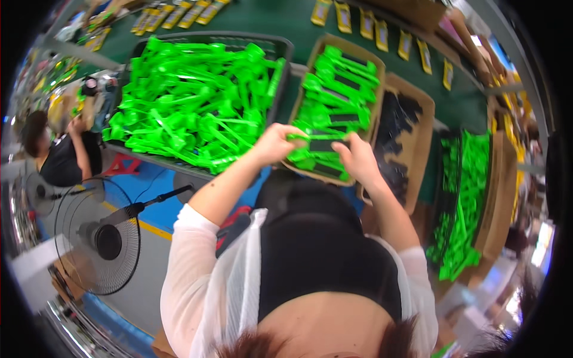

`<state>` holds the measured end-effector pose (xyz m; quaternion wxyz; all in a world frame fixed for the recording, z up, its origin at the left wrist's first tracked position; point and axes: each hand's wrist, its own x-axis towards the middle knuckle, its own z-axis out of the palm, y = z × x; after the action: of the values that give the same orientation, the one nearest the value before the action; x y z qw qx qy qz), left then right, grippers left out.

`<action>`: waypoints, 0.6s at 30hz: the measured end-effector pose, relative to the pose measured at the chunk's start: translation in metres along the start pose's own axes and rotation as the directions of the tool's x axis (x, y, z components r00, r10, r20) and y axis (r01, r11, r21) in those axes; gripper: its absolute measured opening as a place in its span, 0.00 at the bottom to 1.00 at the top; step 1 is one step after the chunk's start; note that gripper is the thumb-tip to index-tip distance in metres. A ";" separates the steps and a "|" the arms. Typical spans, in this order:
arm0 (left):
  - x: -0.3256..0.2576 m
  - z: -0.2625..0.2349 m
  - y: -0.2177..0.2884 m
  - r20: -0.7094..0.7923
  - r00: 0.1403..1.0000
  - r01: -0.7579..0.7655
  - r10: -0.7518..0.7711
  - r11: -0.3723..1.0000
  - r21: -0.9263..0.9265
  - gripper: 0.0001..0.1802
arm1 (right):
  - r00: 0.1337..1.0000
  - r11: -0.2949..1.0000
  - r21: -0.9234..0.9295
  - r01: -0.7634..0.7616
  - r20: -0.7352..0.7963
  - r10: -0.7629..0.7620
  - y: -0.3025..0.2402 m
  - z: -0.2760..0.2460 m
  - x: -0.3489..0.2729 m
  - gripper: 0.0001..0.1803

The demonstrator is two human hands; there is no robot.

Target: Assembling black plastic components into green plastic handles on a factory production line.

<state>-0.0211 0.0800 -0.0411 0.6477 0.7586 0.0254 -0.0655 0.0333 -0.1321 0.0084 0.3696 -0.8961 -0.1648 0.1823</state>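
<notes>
Over the near end of a shallow cardboard tray [378, 113], both my hands are at one bright green plastic part [325, 135] with a flat black piece [321, 145] along it. My left hand [278, 143] is closed, thumb and fingers pinching the part's left end. At the other end, my right hand [359, 159] is closed too, its thumb against the black piece. How the black piece joins the green part is blurred. Similar green parts with black pieces [344, 117] lie in rows in the tray beneath and beyond my hands.
A big dark crate [285, 59] heaped with loose green parts [191, 101] stands left. Right of the tray, another cardboard tray [421, 143] holds black pieces [397, 119]. Farther right is a bin of green parts [471, 179]. Yellow packages [366, 24] line the green table. A fan [107, 241] and person [65, 152] are left.
</notes>
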 end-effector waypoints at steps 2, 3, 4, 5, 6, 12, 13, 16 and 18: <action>0.002 -0.007 0.009 0.063 0.971 0.231 -0.233 0.972 0.028 0.09 | 0.999 0.947 -0.319 0.028 -0.028 -0.039 0.006 0.008 0.002 0.30; 0.003 -0.007 0.007 0.088 0.963 0.255 -0.254 0.967 -0.001 0.08 | 0.998 0.891 -0.453 -0.035 -0.056 0.011 -0.005 0.001 0.001 0.31; 0.005 -0.007 0.007 0.106 0.956 0.279 -0.275 0.960 -0.027 0.08 | 0.995 0.813 -0.576 -0.091 -0.085 0.050 -0.012 -0.005 0.001 0.32; 0.003 -0.006 0.014 0.097 0.978 0.193 -0.186 0.979 -0.069 0.08 | 0.993 0.822 -0.563 -0.089 -0.114 0.029 -0.004 -0.008 0.001 0.35; 0.003 -0.005 0.011 0.134 0.963 0.251 -0.233 0.958 -0.135 0.08 | 0.995 0.853 -0.521 -0.034 -0.094 -0.018 0.013 -0.009 0.002 0.34; -0.003 0.009 -0.001 0.157 0.936 0.341 -0.314 0.921 -0.191 0.08 | 0.934 0.913 0.197 -0.356 0.099 0.343 0.024 -0.006 -0.009 0.24; -0.005 0.011 -0.004 0.137 0.931 0.353 -0.337 0.929 -0.115 0.08 | 0.938 0.923 0.168 -0.347 0.068 0.341 0.024 -0.005 -0.010 0.23; -0.006 0.014 0.008 0.099 0.977 0.162 -0.189 0.960 0.230 0.14 | 0.950 0.938 0.156 -0.309 0.004 0.313 0.031 0.004 -0.014 0.22; -0.003 0.012 0.048 0.101 0.966 0.156 -0.239 0.847 0.508 0.20 | 0.965 0.953 0.181 -0.242 -0.062 0.256 0.023 0.010 -0.018 0.22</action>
<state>-0.0186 0.0603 0.0043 0.4207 0.8849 0.0335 -0.1972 0.0167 -0.1493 -0.0106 0.4260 -0.8815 -0.0184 0.2031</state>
